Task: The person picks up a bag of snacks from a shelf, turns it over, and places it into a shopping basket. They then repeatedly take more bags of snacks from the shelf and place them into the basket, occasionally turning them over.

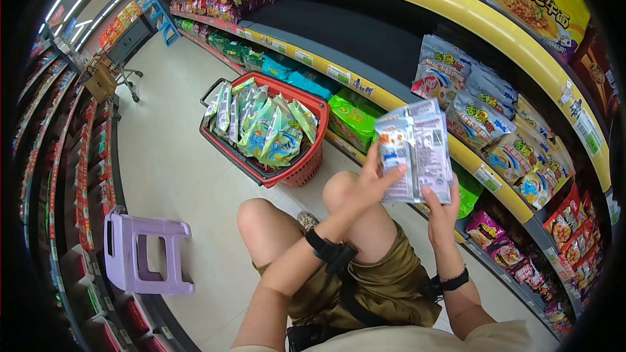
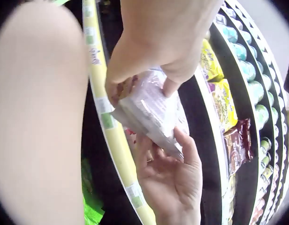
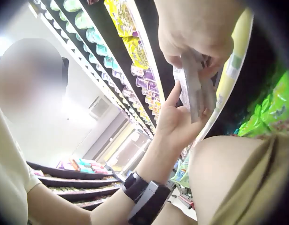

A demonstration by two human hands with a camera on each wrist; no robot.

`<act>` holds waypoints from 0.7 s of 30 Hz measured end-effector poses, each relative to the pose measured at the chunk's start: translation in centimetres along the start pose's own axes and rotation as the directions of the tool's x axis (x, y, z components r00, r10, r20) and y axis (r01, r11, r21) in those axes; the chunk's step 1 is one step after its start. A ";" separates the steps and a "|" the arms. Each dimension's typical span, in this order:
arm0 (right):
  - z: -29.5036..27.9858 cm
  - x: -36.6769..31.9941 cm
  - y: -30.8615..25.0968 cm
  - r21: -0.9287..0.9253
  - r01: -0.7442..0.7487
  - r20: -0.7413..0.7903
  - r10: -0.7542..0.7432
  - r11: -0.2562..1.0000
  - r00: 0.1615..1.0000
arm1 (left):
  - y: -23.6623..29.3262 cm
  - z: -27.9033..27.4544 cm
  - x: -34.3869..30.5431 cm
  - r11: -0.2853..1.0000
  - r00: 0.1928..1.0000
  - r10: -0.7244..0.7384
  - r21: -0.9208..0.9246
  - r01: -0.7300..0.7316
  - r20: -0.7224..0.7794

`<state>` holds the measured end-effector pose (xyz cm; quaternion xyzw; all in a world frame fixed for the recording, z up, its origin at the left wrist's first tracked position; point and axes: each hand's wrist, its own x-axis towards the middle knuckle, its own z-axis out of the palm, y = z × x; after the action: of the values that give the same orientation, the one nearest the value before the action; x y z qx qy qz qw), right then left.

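In the head view, silvery-white printed packets (image 1: 417,150) are held together in front of the shelf edge, their backs facing up. The left hand (image 1: 375,179) grips their left side, thumb on top. At their lower right the right hand (image 1: 442,212) pinches the edge, thumb on the printed face. Seen from the left wrist, the packets (image 2: 151,108) lie between the left hand (image 2: 158,56) above and the right hand (image 2: 170,180) below. The right wrist view shows the stack (image 3: 193,86) edge-on, between the right hand (image 3: 196,51) and the left hand (image 3: 177,124).
A red basket (image 1: 306,168) holding several green-white packets stands on the floor, left of the knees. A lilac stool (image 1: 149,254) stands at lower left. Similar grey packets (image 1: 479,114) and yellow ones (image 1: 521,156) lie on the shelf behind the yellow rail (image 1: 391,101). Green packets (image 1: 352,120) sit lower.
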<state>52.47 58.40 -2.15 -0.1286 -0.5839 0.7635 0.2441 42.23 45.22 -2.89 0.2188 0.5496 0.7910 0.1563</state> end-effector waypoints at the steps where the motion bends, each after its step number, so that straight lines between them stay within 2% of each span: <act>1: 0.9 1.0 -0.2 0.001 0.005 0.000 -0.005 1.000 1.000 | 0.7 -0.9 1.1 0.998 0.998 0.052 -0.047 -0.050 0.038; 2: 2.0 2.3 -0.3 -0.037 0.076 0.055 -0.073 0.996 0.996 | 1.4 -1.9 2.0 0.997 0.997 0.057 -0.046 -0.055 0.042; 4: 4.9 5.2 -0.5 -0.098 0.225 0.169 -0.206 0.969 0.964 | 3.6 -3.8 3.5 0.986 0.994 0.060 0.162 -0.045 -0.090; 6: 8.3 7.8 0.6 -0.148 0.284 0.227 -0.247 0.947 0.942 | 5.6 -5.8 4.6 0.994 0.986 0.065 0.097 -0.050 -0.157; 7: 10.0 9.3 1.5 -0.184 0.317 0.273 -0.261 0.931 0.926 | 5.6 -8.0 5.4 0.950 0.973 0.182 0.282 -0.135 -0.145; 8: 11.7 10.7 2.6 -0.222 0.349 0.317 -0.271 0.910 0.909 | 4.6 -10.9 6.3 0.911 0.968 0.212 0.385 -0.148 -0.131; 9: 13.5 12.0 3.6 -0.241 0.357 0.352 -0.261 0.903 0.899 | 4.7 -12.8 6.3 0.667 0.921 0.348 0.737 -0.110 -0.177; 10: 15.5 13.3 4.7 -0.262 0.367 0.382 -0.253 0.892 0.889 | 5.1 -14.0 5.9 0.441 0.893 0.413 0.897 -0.022 -0.181; 11: 17.3 14.2 5.5 -0.337 0.458 0.405 -0.313 0.823 0.859 | 3.4 -16.7 6.0 0.197 0.825 0.562 0.978 -0.062 -0.061; 12: 18.9 15.2 6.4 -0.413 0.538 0.426 -0.366 0.735 0.827 | 3.9 -17.7 5.6 0.101 0.843 0.538 0.994 -0.046 -0.016; 13: 20.2 16.3 7.9 -0.430 0.579 0.465 -0.380 0.693 0.799 | 3.7 -18.3 5.7 0.103 0.856 0.508 0.993 0.048 -0.094; 14: 21.1 17.4 9.9 -0.447 0.613 0.506 -0.381 0.651 0.774 | 3.4 -19.0 6.2 0.129 0.825 0.556 0.991 0.034 -0.101; 15: 21.7 18.4 12.3 -0.434 0.595 0.628 -0.247 0.676 0.738 | 4.0 -18.9 6.3 0.099 0.831 0.548 0.994 0.049 -0.096; 17: 21.9 19.3 15.7 -0.426 0.589 0.803 -0.013 0.686 0.596 | 4.4 -19.2 6.4 0.076 0.840 0.535 0.996 0.052 -0.085; 18: 22.0 18.7 16.2 -0.424 0.607 0.858 0.085 0.672 0.506 | 4.1 -19.7 6.3 0.015 0.887 0.456 0.997 0.077 -0.076; 19: 22.1 17.9 16.7 -0.538 0.566 0.805 0.182 0.625 0.564 | 3.8 -20.1 6.2 -0.052 0.925 0.373 0.994 0.101 -0.075; 20: 22.2 17.3 17.2 -0.541 0.561 0.804 0.188 0.627 0.565 | 3.5 -20.3 6.0 -0.050 0.927 0.367 0.993 0.103 -0.078; 21: 22.4 16.9 17.2 -0.524 0.553 0.790 0.127 0.648 0.600 | 3.2 -20.2 5.9 -0.048 0.961 0.260 0.993 0.108 -0.092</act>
<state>23.51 45.28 -10.71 0.2036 -0.8928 0.4017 -0.0036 26.65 30.80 -4.97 0.1910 0.9512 0.1763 -0.1663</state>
